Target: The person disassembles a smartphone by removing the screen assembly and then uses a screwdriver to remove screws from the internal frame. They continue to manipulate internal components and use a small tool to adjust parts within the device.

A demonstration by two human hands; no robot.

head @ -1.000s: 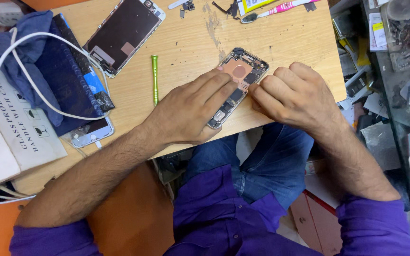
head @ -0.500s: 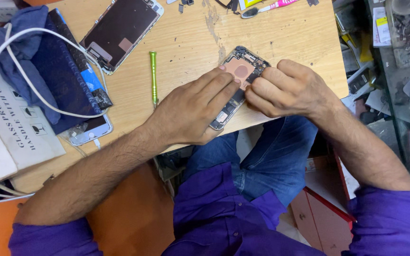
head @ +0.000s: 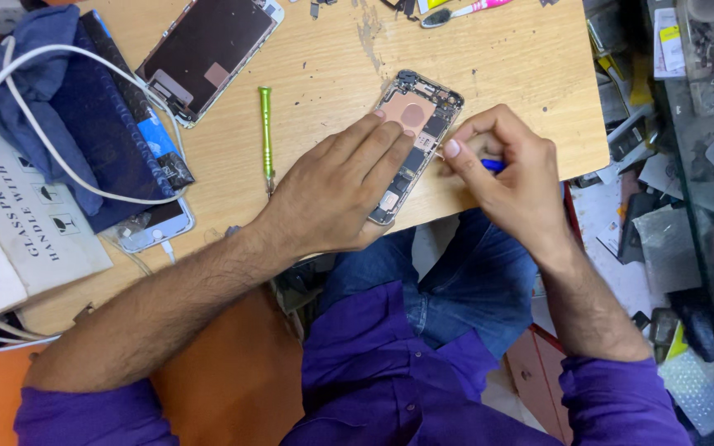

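Right hand (head: 510, 177) shifted off the opened rose-gold phone chassis (head: 413, 140), now pinching a blue-handled tool (head: 492, 165); left hand (head: 340, 186) flat, released, pressing chassis on wooden tabletop (head: 506, 74).

Left hand (head: 336, 194) flat, fingers spread; right hand (head: 510, 177) in pinch grip.

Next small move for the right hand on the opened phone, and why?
Probably ease the blue-handled tool tip down onto the opened phone near its right edge: the right hand pinches it right beside that edge, while the left hand lies flat across the phone, holding it.
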